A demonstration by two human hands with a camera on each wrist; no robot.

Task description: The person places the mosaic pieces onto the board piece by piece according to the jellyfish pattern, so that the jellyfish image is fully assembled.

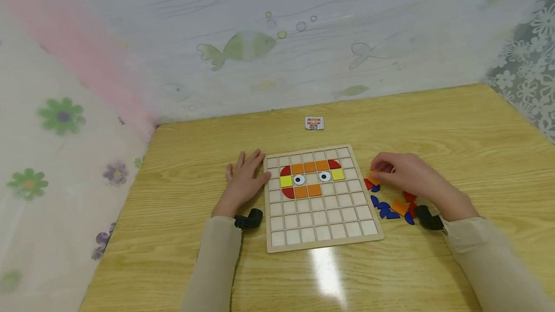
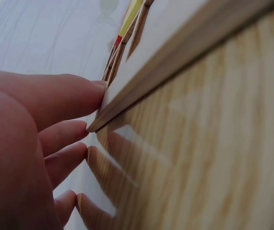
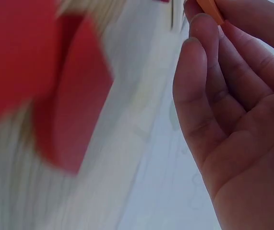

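Note:
A wooden grid board (image 1: 318,219) lies on the table, bearing red, orange and yellow tiles and two round eye pieces (image 1: 299,180) in its upper cells. At its left edge my left hand (image 1: 244,181) rests with fingers spread. The thumb (image 2: 74,98) touches the board's rim in the left wrist view. Right of the board, my right hand (image 1: 405,173) pinches an orange tile (image 3: 210,9) between thumb and fingertips. Below that hand lie loose pieces: several blue ones (image 1: 384,206), some red ones (image 1: 409,197) and an orange tile group (image 1: 399,207).
A small picture card (image 1: 314,123) lies behind the board on the wooden table (image 1: 173,196). Curtains with fish and flower prints (image 1: 247,46) hang along the back and left side. Black wrist cameras (image 1: 249,219) sit at both cuffs.

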